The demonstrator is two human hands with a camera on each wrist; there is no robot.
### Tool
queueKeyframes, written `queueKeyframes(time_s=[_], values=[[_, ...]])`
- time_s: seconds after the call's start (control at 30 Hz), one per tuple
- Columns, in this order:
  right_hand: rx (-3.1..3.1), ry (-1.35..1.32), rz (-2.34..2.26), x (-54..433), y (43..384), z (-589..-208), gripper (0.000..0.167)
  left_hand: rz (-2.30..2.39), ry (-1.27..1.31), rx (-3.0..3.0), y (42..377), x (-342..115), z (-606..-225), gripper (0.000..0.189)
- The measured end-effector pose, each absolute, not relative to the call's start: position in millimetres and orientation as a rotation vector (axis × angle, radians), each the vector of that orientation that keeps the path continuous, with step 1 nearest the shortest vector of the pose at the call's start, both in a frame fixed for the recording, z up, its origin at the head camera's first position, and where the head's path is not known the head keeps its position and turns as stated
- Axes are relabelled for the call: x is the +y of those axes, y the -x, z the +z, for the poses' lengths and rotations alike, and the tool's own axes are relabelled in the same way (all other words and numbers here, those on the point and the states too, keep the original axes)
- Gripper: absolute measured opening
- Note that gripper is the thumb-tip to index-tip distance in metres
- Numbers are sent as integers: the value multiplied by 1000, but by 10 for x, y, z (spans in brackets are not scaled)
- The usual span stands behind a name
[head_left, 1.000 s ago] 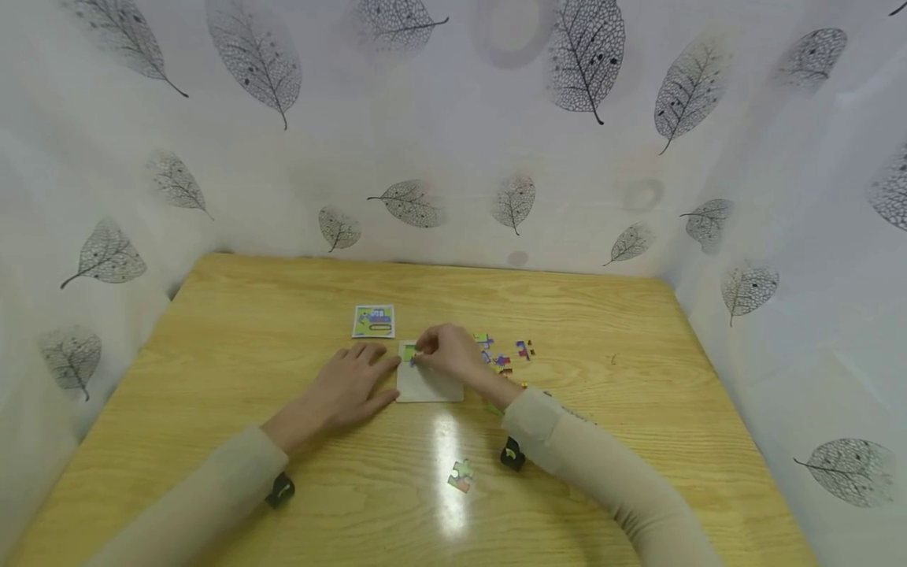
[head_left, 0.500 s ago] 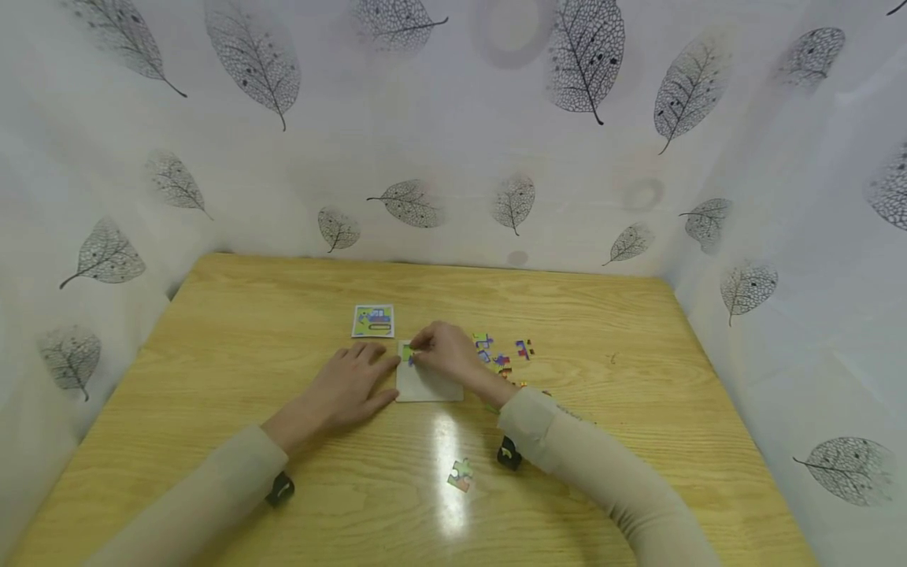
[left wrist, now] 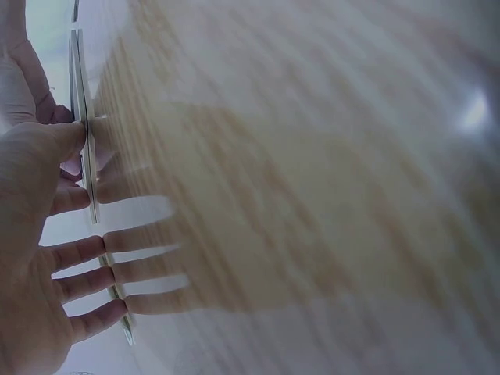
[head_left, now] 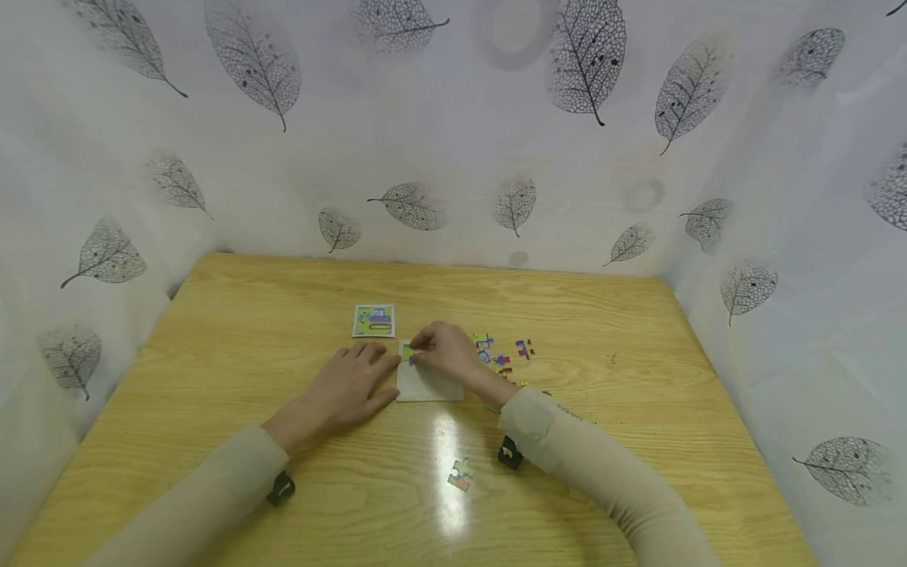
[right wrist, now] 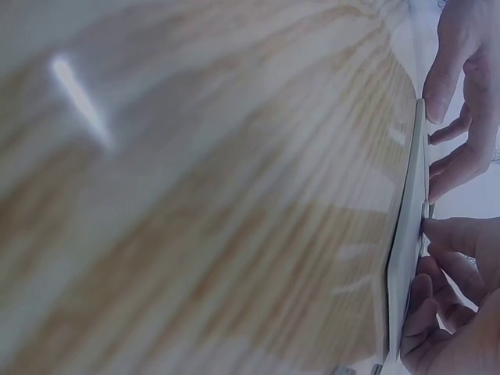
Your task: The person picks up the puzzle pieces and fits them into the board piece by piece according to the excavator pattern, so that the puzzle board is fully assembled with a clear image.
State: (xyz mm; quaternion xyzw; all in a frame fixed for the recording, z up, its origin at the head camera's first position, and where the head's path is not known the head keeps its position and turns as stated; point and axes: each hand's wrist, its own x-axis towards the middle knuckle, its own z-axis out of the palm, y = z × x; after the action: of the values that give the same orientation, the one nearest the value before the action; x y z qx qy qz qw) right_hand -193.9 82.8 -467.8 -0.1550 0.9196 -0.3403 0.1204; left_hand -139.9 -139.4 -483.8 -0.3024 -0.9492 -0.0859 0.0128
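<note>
A pale square puzzle board (head_left: 430, 387) lies flat on the wooden table in front of me. My left hand (head_left: 350, 383) rests along its left side with fingers spread; thumb and forefinger reach the board's edge, also visible in the left wrist view. With thumb and forefinger my right hand (head_left: 456, 354) pinches a small puzzle piece at the board's upper left, mostly hidden by the fingers. Beside it, a green piece (head_left: 407, 352) lies in that corner. In the right wrist view, the right fingertips are right at the board's surface (right wrist: 405, 250), the other fingers curled.
Behind the board lies a picture card (head_left: 373, 321) showing a blue digger on green. Several loose puzzle pieces (head_left: 501, 360) are scattered right of the board, partly hidden by the right forearm. Joined pieces (head_left: 460, 475) lie nearer the front. A leaf-patterned curtain (head_left: 453, 142) surrounds the table.
My right hand has shifted very slightly to the left and away over the board's upper-left corner, still pinching. My left hand has not moved.
</note>
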Motion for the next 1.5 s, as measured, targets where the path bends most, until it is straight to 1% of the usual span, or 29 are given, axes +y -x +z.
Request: queueKeyframes(time_s=[0.23,0.5,1.03,1.27,1.5], values=[[2666,487,-1047,888,1963,-4674,21,-257,943,-2953,1393,-1389,-4836,58],[2601,466,-1163,1137,1908,-4575,25,-262,931,-2992,1392,-1384,-4821,60],[2627,468,-1159,1709,1587,-4389,28,-257,948,-2970,1386,-1384,-4804,58],[2612,513,-1148,1931,1426,-4411,28,-249,961,-2963,1395,-1384,-4790,58],[2590,542,-1120,2020,1197,-4432,27,-251,966,-2962,1393,-1388,-4779,58]])
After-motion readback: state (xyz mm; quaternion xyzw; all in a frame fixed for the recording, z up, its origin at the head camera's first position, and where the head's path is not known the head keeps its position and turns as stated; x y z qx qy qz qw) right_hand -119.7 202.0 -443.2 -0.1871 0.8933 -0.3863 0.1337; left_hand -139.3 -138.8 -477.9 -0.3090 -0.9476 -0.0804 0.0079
